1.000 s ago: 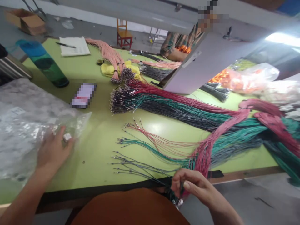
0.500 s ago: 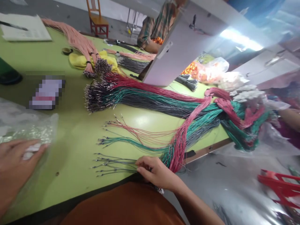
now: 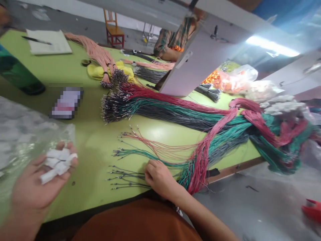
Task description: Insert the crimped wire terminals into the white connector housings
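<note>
Held white pieces (image 3: 60, 167) in left hand (image 3: 37, 187), palm up, with fingers spread and lightly curled under. Laid right hand (image 3: 160, 177) over grey wires (image 3: 129, 174), fingers bent inward; couldn't tell if pinching any. Saw clear bag (image 3: 20, 134) of similar pieces beside left hand. Noted green wires (image 3: 142, 153) past right hand, then phone (image 3: 66, 102), thick bundle (image 3: 175, 109) across table, bottle (image 3: 21, 72) with contents unclear. Farther: spotted upright panel (image 3: 193, 63) partly blocking co-worker's plaid sleeve (image 3: 163, 40), plus plastic bag (image 3: 244, 75) near orange pieces (image 3: 212, 78).

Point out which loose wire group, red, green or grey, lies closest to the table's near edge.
The loose grey wires; the loose green wires lie beyond them, the loose red wires farther still.
</note>
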The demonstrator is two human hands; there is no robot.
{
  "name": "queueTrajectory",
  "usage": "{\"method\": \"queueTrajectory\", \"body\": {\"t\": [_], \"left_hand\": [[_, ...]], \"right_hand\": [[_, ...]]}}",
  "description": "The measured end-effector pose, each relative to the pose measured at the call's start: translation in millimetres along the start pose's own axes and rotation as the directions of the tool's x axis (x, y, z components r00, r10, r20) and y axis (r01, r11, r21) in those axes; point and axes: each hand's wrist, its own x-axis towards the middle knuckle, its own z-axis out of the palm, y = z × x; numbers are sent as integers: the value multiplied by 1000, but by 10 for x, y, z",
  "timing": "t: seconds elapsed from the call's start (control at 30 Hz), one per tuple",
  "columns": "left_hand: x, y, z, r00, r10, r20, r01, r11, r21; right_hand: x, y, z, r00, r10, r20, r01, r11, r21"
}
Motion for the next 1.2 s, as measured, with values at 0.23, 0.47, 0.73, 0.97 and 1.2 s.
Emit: {"method": "queueTrajectory", "body": {"t": [0.23, 0.47, 0.73, 0.97, 1.2], "left_hand": [[-292, -383, 307, 927, -212, 311, 262, 956, -131], [-300, -565, 556, 854, -317, 412, 303, 948, 100], [-209, -420, 637, 887, -172, 428, 190, 982, 2], [-217, -436, 620, 898, -192, 397, 180, 981, 68], [-379, -871, 727, 752, -423, 506, 296, 902, 313]], "right_hand": [[0, -27, 7, 999, -7, 46, 9, 999, -39], [-116, 29, -355, 990, 137, 24, -137, 924, 357], [-115, -35, -493, 984, 51, 172, -134, 846, 515], [0, -180, -659, 982, 111, 152, -180, 794, 580], [180, -400, -416, 982, 183, -43, -96, 684, 724]]}}
